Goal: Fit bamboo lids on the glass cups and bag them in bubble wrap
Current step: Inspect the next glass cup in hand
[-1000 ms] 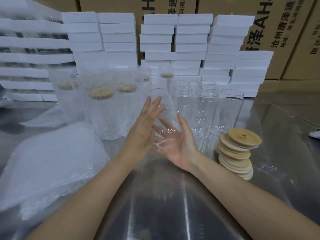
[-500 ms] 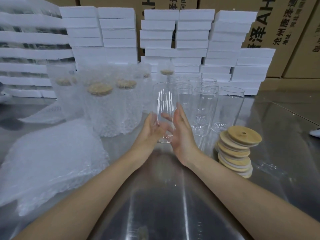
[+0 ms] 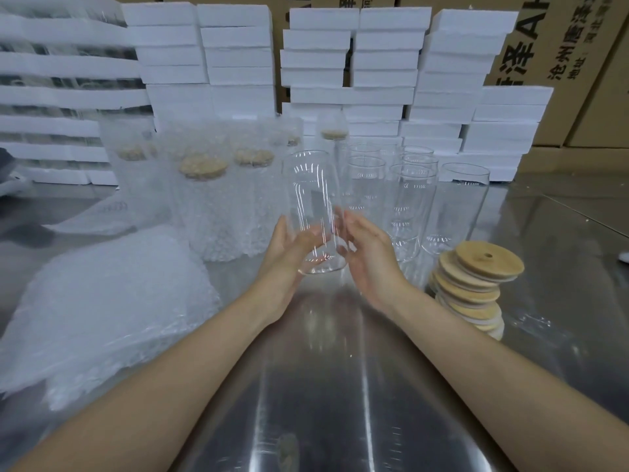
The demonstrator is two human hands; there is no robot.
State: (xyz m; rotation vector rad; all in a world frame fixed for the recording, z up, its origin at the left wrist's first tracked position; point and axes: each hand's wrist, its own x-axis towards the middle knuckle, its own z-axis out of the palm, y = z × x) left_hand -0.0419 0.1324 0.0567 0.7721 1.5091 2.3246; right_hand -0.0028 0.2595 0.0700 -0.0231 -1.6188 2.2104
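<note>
A clear glass cup (image 3: 311, 199) stands upright between my palms, its base just above the steel table. My left hand (image 3: 287, 253) presses its lower left side and my right hand (image 3: 369, 253) its lower right side, fingers extended. The cup has no lid. A leaning stack of several bamboo lids (image 3: 473, 284) sits to the right of my right hand. A pile of flat bubble wrap bags (image 3: 102, 301) lies at the left. Several empty glass cups (image 3: 408, 206) stand behind my hands. Several lidded cups in bubble wrap (image 3: 218, 206) stand at the back left.
White foam boxes (image 3: 374, 69) are stacked along the back of the steel table (image 3: 323, 386), with cardboard cartons (image 3: 561, 46) behind them. More foam trays are stacked at the far left (image 3: 51, 97).
The cup was tilted with its base toward me a second ago; it is upright now and held between both palms, slightly higher.
</note>
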